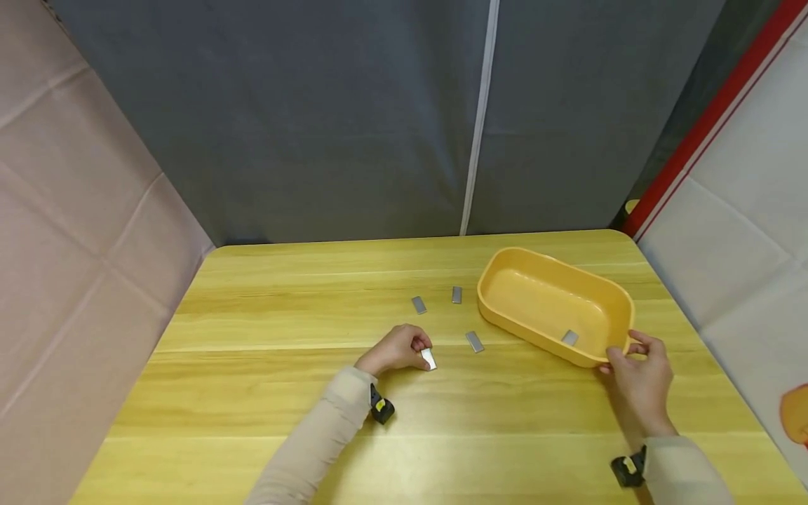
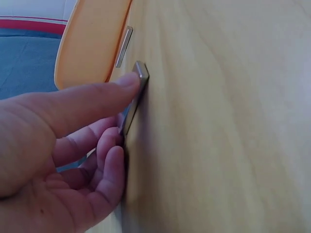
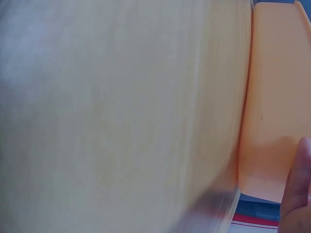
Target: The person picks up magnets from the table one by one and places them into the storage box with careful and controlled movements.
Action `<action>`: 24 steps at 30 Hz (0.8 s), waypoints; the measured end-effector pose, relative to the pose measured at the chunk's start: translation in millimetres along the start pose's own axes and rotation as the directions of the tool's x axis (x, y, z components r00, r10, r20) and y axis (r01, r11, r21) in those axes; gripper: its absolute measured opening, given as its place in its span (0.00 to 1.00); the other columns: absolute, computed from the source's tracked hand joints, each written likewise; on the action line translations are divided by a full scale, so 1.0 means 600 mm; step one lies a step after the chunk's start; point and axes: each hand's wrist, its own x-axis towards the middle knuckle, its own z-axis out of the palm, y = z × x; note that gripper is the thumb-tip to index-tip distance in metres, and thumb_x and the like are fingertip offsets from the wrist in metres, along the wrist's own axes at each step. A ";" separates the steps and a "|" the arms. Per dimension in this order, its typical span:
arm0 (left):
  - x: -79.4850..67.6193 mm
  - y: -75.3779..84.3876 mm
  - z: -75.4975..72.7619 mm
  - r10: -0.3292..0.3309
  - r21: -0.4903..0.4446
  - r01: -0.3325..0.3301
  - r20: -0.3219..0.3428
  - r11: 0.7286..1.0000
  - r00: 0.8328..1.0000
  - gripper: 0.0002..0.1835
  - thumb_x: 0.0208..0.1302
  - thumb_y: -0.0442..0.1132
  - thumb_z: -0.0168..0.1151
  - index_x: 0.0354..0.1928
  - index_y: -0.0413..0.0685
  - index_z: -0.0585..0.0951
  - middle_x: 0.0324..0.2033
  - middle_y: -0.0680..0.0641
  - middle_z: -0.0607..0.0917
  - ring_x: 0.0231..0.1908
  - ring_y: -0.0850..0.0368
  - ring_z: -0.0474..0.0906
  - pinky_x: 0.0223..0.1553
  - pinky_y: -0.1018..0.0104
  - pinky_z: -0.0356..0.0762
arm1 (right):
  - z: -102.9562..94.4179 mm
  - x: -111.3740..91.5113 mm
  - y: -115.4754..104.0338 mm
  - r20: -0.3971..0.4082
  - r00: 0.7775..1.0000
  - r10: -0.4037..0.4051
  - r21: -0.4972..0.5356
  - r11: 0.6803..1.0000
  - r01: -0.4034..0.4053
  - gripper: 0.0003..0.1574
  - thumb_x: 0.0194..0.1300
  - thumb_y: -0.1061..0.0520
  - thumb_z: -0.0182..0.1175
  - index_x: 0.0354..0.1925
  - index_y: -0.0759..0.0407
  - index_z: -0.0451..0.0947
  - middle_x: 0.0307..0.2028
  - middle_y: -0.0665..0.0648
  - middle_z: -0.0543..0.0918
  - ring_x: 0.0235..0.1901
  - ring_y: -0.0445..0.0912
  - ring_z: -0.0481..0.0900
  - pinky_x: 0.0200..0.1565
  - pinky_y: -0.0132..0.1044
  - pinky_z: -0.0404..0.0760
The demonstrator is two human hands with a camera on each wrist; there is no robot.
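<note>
My left hand (image 1: 399,348) pinches a small flat metal block (image 1: 429,360) low over the table, left of the tray. In the left wrist view the thumb presses one end of this metal block (image 2: 142,73), with the other fingers curled behind it. At the right, my right hand (image 1: 645,382) grips the near right corner of a yellow plastic tray (image 1: 527,335), thumb and fingers on its rim. Inside the tray lies one grey block (image 1: 570,337). The right wrist view catches only part of the hand (image 3: 297,194) against the tray wall (image 3: 274,97).
Three more grey blocks lie on the wooden table (image 1: 252,393): one (image 1: 475,341) near the tray's front, one (image 1: 456,294) by its left end, one (image 1: 419,304) farther left. A dark curtain (image 1: 315,126) hangs behind the table, with pale cloth at both sides.
</note>
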 end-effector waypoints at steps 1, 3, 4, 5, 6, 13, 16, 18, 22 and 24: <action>0.000 0.001 0.000 0.001 0.004 -0.001 -0.001 1.000 1.000 0.16 0.39 0.30 0.72 0.33 0.40 0.78 0.26 0.50 0.76 0.28 0.61 0.69 0.32 0.72 0.70 | 0.000 0.000 0.000 -0.001 1.000 -0.004 -0.005 1.000 0.004 0.27 0.52 0.65 0.53 0.53 0.66 0.62 0.31 0.54 0.64 0.12 0.29 0.71 0.15 0.26 0.73; 0.001 0.003 -0.002 -0.004 0.008 0.004 -0.003 1.000 1.000 0.16 0.38 0.31 0.72 0.32 0.40 0.77 0.26 0.50 0.76 0.28 0.61 0.69 0.31 0.72 0.70 | 0.000 0.000 -0.001 -0.001 1.000 -0.009 -0.014 1.000 0.009 0.28 0.52 0.65 0.53 0.53 0.67 0.61 0.31 0.53 0.64 0.12 0.28 0.71 0.15 0.26 0.73; 0.001 0.004 -0.002 -0.006 0.008 0.006 -0.003 1.000 1.000 0.16 0.38 0.31 0.73 0.32 0.40 0.77 0.26 0.49 0.76 0.28 0.61 0.69 0.31 0.72 0.70 | 0.000 0.000 -0.001 0.001 1.000 -0.009 -0.014 1.000 0.009 0.28 0.52 0.65 0.53 0.53 0.67 0.61 0.31 0.53 0.64 0.12 0.28 0.71 0.15 0.26 0.73; 0.002 0.005 -0.003 -0.008 0.008 0.008 -0.003 1.000 1.000 0.16 0.38 0.31 0.73 0.31 0.40 0.77 0.26 0.49 0.76 0.28 0.61 0.69 0.31 0.72 0.70 | 0.000 0.000 -0.001 0.003 1.000 -0.009 -0.015 1.000 0.009 0.28 0.52 0.65 0.53 0.53 0.67 0.61 0.31 0.53 0.64 0.12 0.28 0.71 0.15 0.26 0.73; 0.002 0.006 -0.004 -0.008 0.006 0.008 -0.002 1.000 1.000 0.16 0.38 0.32 0.73 0.31 0.39 0.77 0.26 0.49 0.76 0.27 0.60 0.69 0.31 0.72 0.69 | 0.000 0.000 -0.001 0.004 1.000 -0.008 -0.014 1.000 0.008 0.28 0.52 0.65 0.53 0.53 0.68 0.61 0.31 0.54 0.64 0.12 0.28 0.71 0.15 0.26 0.73; 0.004 0.007 -0.007 -0.008 0.008 0.008 -0.008 1.000 1.000 0.15 0.37 0.34 0.74 0.28 0.41 0.77 0.24 0.50 0.75 0.26 0.61 0.66 0.28 0.73 0.67 | 0.000 0.001 0.000 0.005 1.000 -0.004 -0.008 1.000 0.004 0.29 0.52 0.65 0.53 0.53 0.68 0.61 0.31 0.54 0.64 0.12 0.29 0.71 0.15 0.26 0.73; 0.005 0.004 -0.007 -0.007 0.013 0.007 -0.013 1.000 1.000 0.14 0.37 0.34 0.74 0.26 0.43 0.77 0.22 0.51 0.74 0.24 0.62 0.66 0.26 0.74 0.66 | 0.000 0.001 0.001 0.006 1.000 -0.010 -0.005 1.000 0.010 0.29 0.52 0.66 0.53 0.54 0.68 0.61 0.31 0.54 0.64 0.12 0.28 0.71 0.15 0.26 0.73; 0.006 0.001 -0.006 -0.003 0.013 0.003 -0.016 1.000 1.000 0.13 0.37 0.34 0.74 0.25 0.43 0.77 0.21 0.52 0.74 0.23 0.62 0.66 0.25 0.74 0.66 | 0.001 0.001 0.001 0.009 1.000 -0.015 -0.005 1.000 0.015 0.29 0.52 0.66 0.53 0.54 0.68 0.61 0.31 0.54 0.64 0.12 0.28 0.71 0.15 0.26 0.73; 0.008 -0.002 -0.006 -0.003 0.002 0.003 -0.016 1.000 1.000 0.13 0.37 0.33 0.73 0.25 0.43 0.77 0.21 0.52 0.74 0.23 0.62 0.67 0.25 0.74 0.66 | 0.001 0.001 0.001 0.013 1.000 -0.017 -0.007 1.000 0.017 0.29 0.52 0.66 0.52 0.54 0.69 0.60 0.31 0.55 0.64 0.11 0.28 0.71 0.14 0.26 0.73; 0.009 -0.002 -0.007 0.006 -0.010 -0.006 -0.016 1.000 1.000 0.13 0.38 0.32 0.73 0.26 0.41 0.77 0.22 0.50 0.75 0.24 0.62 0.67 0.26 0.74 0.67 | 0.001 0.001 0.001 0.011 1.000 -0.016 -0.013 1.000 0.016 0.29 0.52 0.66 0.52 0.54 0.68 0.60 0.31 0.55 0.65 0.11 0.28 0.70 0.14 0.26 0.73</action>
